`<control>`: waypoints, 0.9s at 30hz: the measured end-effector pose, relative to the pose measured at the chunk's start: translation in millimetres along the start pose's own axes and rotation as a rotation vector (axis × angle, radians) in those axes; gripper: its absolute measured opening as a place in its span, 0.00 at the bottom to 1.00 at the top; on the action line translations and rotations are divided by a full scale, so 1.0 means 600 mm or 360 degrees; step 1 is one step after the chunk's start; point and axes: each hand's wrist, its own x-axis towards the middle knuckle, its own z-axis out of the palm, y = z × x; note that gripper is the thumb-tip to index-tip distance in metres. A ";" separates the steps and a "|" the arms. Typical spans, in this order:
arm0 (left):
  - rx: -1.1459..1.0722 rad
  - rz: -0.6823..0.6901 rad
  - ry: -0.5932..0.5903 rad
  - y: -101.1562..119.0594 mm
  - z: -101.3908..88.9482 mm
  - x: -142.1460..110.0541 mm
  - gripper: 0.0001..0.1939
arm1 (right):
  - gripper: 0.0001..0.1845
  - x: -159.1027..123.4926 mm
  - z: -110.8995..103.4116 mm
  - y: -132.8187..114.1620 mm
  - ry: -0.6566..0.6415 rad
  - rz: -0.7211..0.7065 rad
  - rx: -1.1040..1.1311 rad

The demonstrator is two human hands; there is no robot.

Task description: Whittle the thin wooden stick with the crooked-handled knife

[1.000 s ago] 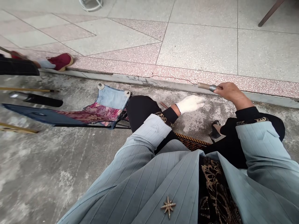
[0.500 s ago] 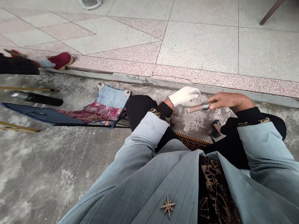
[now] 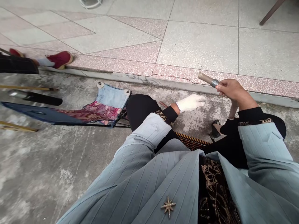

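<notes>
My right hand (image 3: 231, 90) is bare and closed around the wire-wound end of a short, pale brown rod (image 3: 204, 77). Coils of silvery wire (image 3: 214, 83) circle the rod just in front of my fingertips. The rod's free end points up and left, over the edge of the step. Lower and to the left is my left hand (image 3: 190, 103), in a white knit glove, held above the concrete and apart from the rod. Its fingers are pressed together; whatever may be between them is too small or hidden to make out.
Left of my knee stands a folding chair (image 3: 100, 109) with blue and floral cloth. Beyond it lies a dark cylinder (image 3: 44, 98). Another person's red shoe (image 3: 61, 59) rests on the step (image 3: 130, 67). A dark furniture leg (image 3: 271, 12) stands at the upper right.
My right hand has risen and tilted the rod, so its free end now points up-left instead of down-left. My gloved left hand has moved slightly down and right, its fingers straighter.
</notes>
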 end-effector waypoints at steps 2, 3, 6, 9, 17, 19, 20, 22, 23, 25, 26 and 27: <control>0.0164 0.0050 -0.0046 0.001 0.003 -0.001 0.11 | 0.17 0.006 0.008 0.002 0.0023 -0.0012 -0.0437; 0.0256 0.0073 -0.0078 0.000 0.005 -0.001 0.12 | 0.18 0.008 0.013 0.001 -0.0014 -0.0031 -0.0639; 0.0505 0.0108 -0.0143 -0.004 0.008 -0.001 0.15 | 0.18 0.008 0.030 -0.003 -0.0305 -0.0086 -0.1043; 0.0612 0.0070 -0.0152 -0.005 0.001 -0.001 0.15 | 0.15 0.004 0.041 -0.005 -0.0703 -0.0125 -0.1152; 0.0641 0.0032 -0.0024 -0.024 -0.030 -0.002 0.16 | 0.13 0.000 0.036 -0.002 -0.1201 -0.0368 -0.0766; 0.0556 0.0043 0.0004 -0.033 -0.035 -0.001 0.16 | 0.14 -0.007 0.022 -0.006 -0.1292 -0.0380 -0.0500; 0.0478 0.0059 0.0016 -0.036 -0.037 -0.001 0.16 | 0.15 -0.012 0.012 -0.009 -0.1315 -0.0379 -0.0347; 0.0249 0.0070 0.0051 -0.036 -0.037 -0.001 0.15 | 0.19 -0.025 -0.010 -0.017 -0.1278 -0.0342 -0.0017; 0.0109 0.0049 0.0068 -0.034 -0.035 -0.002 0.15 | 0.20 -0.032 -0.021 -0.021 -0.1219 -0.0331 0.0132; -0.0158 -0.0016 0.0076 -0.027 -0.029 -0.004 0.16 | 0.21 -0.044 -0.035 -0.031 -0.0999 -0.0334 0.0430; -0.0255 -0.0046 0.0067 -0.022 -0.025 -0.005 0.16 | 0.21 -0.048 -0.038 -0.035 -0.0868 -0.0338 0.0557; -0.0299 -0.0043 0.0053 -0.018 -0.022 -0.005 0.16 | 0.20 -0.050 -0.038 -0.039 -0.0734 -0.0333 0.0660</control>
